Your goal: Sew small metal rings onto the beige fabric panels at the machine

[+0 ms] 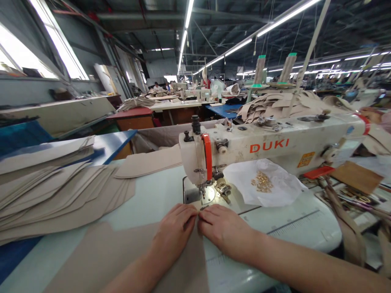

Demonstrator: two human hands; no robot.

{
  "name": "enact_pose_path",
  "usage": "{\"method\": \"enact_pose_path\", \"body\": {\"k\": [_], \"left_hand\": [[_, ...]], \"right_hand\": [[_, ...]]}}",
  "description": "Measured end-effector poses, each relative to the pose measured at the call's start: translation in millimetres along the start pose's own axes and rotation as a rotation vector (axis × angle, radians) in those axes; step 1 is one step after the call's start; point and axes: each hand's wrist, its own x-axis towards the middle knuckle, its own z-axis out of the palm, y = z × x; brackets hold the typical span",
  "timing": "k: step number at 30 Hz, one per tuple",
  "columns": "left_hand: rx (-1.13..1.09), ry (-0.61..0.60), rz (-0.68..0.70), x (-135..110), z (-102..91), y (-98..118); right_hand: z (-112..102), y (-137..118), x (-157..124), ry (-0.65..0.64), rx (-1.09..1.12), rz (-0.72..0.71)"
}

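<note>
"just beyond the fingertips, what's there?"

"presser foot (202,192), very near; beige panel (122,248) lies under the grip, spreading back to its left"

"grip state?"

"left hand (175,228) looks pinched on the panel's far edge; right hand (221,228) curled at the same corner, can't tell if pinching or only pressing"

"risks?"

"fingers could get nipped if the sewing machine (271,132) ran with them this near; edge could skew if the hands pulled unevenly; loose gold pieces (262,182) right of the grip could scatter if something dragged the white sheet (238,175)"

"pose?"

"forearms angle in from both sides, knuckles up, fingertips nearly meeting"
</note>
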Motion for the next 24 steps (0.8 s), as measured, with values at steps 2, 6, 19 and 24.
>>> {"method": "enact_pose_path", "body": {"k": [2,6,19,24], "left_hand": [[0.018,0.014,0.041,-1.7,-0.3,-0.6],[0.042,-0.030,0.100,-4.0,-2.1,0.5],[0.038,-0.049,0.073,-4.4,-4.0,5.4],[0.027,-0.032,0.089,3.4,5.2,-1.9]], "right_hand": [[0.2,-0.1,0.5,-0.010,-0.008,-0.005],[0.7,-0.4,1.0,0.005,-0.019,-0.005],[1.6,1.5,1.2,0.014,-0.031,-0.047],[-0.7,12.7,2.0,-0.016,-0.046,-0.021]]}}
